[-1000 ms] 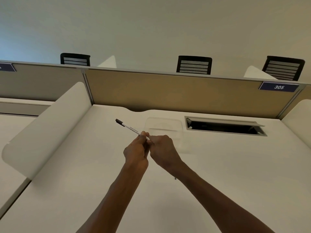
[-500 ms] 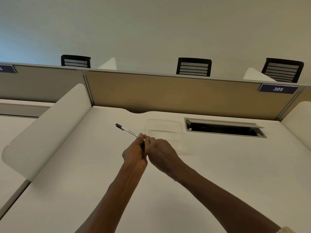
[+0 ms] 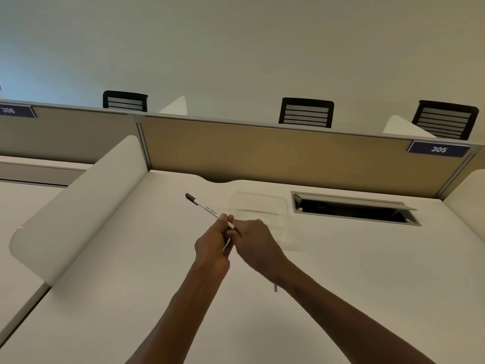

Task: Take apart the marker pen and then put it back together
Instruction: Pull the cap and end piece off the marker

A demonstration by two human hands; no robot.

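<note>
A thin white marker pen [image 3: 203,206] with a dark end points up and to the left above the white desk [image 3: 367,271]. My left hand [image 3: 212,245] grips its barrel near the lower end. My right hand [image 3: 256,245] closes on that same lower end, fingertips touching the left hand's. The pen's lower tip is hidden between my fingers, so I cannot tell whether a cap is on it. A small dark piece [image 3: 275,287] lies on the desk just under my right wrist.
A clear plastic tray [image 3: 258,203] sits on the desk behind my hands. Right of it is an open cable hatch [image 3: 354,208]. A white side divider [image 3: 78,206] stands at the left, a tan partition [image 3: 262,153] at the back, chairs beyond.
My right hand has slid slightly right along the pen's lower end, showing a bit more white barrel between the hands. The pen keeps its slant.
</note>
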